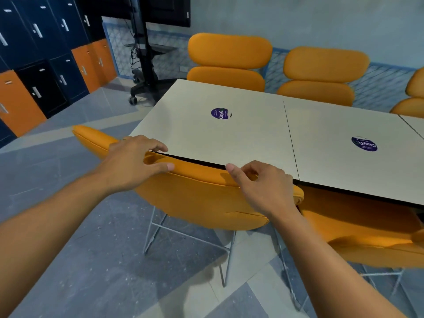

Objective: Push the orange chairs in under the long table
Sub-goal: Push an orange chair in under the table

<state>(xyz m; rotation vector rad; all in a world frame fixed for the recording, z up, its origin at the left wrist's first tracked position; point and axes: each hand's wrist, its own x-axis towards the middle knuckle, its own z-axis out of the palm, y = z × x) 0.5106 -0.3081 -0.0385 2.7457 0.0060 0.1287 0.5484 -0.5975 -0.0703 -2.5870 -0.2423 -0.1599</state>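
1. Near orange chair (195,198): looks pushed in, with the backrest top touching the near edge of the long table (229,134) and the seat hidden beneath.
2. Gripped at the backrest top from both sides: left hand (135,164) curled over the padded rim, right hand (259,187) curled the same way, fingertips tucked toward the table edge.
3. Risks pinching those fingertips between padding and edge if pressed further.
4. Leaves little travel, judging by the contact; under more force, probably shoves the table section instead and opens the seam (291,138).
5. Just beside, on the right: a second orange chair (367,226), also tucked under. Could rub backrests if skewed.
6. Thin wire legs (158,226) on the tiled floor (91,249): may catch on a joint and tip rather than slide.
7. Across the table: more orange chairs (229,60), close to the far edge. Cannot tell whether fully in.
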